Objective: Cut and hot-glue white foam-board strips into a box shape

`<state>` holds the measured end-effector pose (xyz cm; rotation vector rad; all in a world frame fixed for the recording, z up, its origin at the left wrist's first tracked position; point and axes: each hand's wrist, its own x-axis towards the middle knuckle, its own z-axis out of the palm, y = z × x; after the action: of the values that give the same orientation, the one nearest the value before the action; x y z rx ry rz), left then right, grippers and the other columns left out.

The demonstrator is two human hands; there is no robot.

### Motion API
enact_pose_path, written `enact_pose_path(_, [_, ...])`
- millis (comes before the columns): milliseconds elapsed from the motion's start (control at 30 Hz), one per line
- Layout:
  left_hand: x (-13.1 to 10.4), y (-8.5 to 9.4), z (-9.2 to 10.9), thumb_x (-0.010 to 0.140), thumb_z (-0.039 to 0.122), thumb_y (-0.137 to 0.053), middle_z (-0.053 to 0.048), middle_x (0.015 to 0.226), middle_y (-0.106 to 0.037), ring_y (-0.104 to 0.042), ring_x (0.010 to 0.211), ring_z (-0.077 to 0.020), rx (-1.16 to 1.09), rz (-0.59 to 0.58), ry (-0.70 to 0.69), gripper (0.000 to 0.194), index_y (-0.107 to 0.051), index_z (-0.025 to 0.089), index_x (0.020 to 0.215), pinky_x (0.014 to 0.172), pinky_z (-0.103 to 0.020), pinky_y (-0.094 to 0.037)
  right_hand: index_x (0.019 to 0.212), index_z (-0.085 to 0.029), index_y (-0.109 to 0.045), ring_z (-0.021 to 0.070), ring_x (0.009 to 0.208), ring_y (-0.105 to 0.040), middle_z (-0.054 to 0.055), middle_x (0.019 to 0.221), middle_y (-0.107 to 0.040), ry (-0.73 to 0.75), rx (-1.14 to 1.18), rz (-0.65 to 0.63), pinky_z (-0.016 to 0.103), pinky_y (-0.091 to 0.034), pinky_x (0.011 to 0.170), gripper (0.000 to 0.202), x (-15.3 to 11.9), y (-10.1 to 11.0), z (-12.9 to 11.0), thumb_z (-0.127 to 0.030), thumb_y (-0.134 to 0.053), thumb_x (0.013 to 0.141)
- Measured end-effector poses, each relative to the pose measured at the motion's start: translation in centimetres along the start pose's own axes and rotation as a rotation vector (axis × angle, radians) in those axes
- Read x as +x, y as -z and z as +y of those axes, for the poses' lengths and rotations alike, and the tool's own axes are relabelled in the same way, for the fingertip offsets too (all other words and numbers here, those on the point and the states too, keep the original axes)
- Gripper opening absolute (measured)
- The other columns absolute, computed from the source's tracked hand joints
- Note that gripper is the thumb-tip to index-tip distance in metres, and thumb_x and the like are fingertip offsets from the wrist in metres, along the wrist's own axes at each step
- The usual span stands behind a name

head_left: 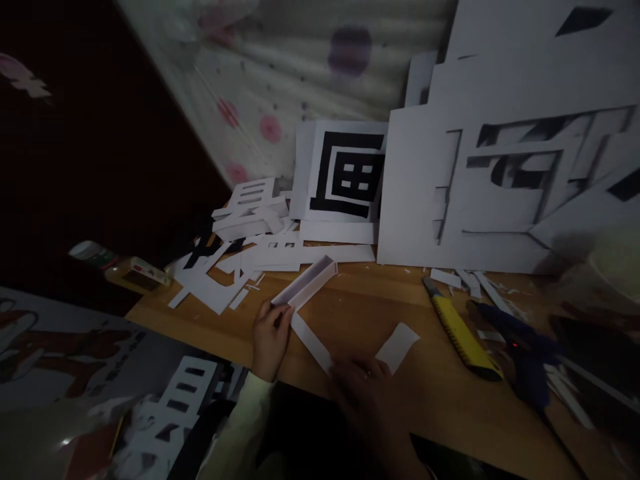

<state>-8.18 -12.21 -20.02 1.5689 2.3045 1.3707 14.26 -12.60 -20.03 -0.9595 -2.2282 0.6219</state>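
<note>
My left hand pinches the near end of a white board trough, an open channel with thin upright walls lying slantwise over the wooden table. From that end a narrow white strip runs down towards my right hand. My right hand is in shadow, its fingers closed at the strip's lower end; the fingertips are partly hard to make out. Just beyond them a short, slightly curled white piece lies on the table, its near end hidden behind the hand.
Right of my hands lie a yellow utility knife and a blue glue gun with a red light. White offcuts spread at the left, near a lying bottle. A sheet with a black character and large cut boards stand behind.
</note>
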Motion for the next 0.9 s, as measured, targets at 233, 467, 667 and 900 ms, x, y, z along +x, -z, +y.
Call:
enact_pose_path(233, [0.02, 0.18, 0.03, 0.088, 0.029, -0.063, -0.002, 0.083, -0.06, -0.06, 0.082, -0.0172, 0.003, -0.009, -0.026, 0.014, -0.072, 0.02, 0.084, 0.074, -0.028, -0.05, 0.095, -0.028, -0.065, 0.0227, 0.092, -0.058, -0.006, 0.103, -0.075, -0.009, 0.021, 0.016, 0.036, -0.033, 0.08, 0.026, -0.02, -0.05, -0.04, -0.01, -0.073, 0.078])
enact_pose_path(467, [-0.03, 0.16, 0.13, 0.087, 0.029, -0.063, -0.003, 0.084, -0.061, -0.061, 0.083, -0.0174, -0.003, -0.011, -0.013, 0.014, -0.072, 0.019, 0.083, 0.076, -0.029, -0.05, 0.096, -0.029, -0.065, 0.0226, 0.091, -0.058, -0.006, 0.103, -0.075, 0.0, 0.018, 0.023, 0.036, -0.032, 0.08, 0.02, -0.03, -0.33, 0.06, -0.014, -0.069, 0.083])
enact_pose_path(667, [-0.11, 0.17, 0.32, 0.087, 0.029, -0.062, -0.003, 0.083, -0.06, -0.061, 0.081, -0.0175, -0.005, -0.005, -0.016, 0.014, -0.072, 0.02, 0.082, 0.073, -0.029, -0.05, 0.095, -0.028, -0.065, 0.0219, 0.091, -0.059, -0.005, 0.102, -0.076, 0.013, 0.017, 0.044, 0.036, -0.033, 0.08, 0.015, -0.04, -0.42, 0.18, -0.016, -0.065, 0.087])
enact_pose_path(900, [-0.18, 0.08, 0.15, 0.088, 0.029, -0.061, -0.004, 0.087, -0.06, -0.061, 0.086, -0.0188, 0.015, -0.009, -0.025, 0.014, -0.071, 0.02, 0.082, 0.077, -0.031, -0.051, 0.097, -0.029, -0.065, 0.0213, 0.092, -0.06, -0.005, 0.103, -0.075, 0.024, -0.014, 0.01, 0.037, -0.033, 0.08, 0.016, -0.15, -0.27, 0.44, -0.016, -0.065, 0.086])
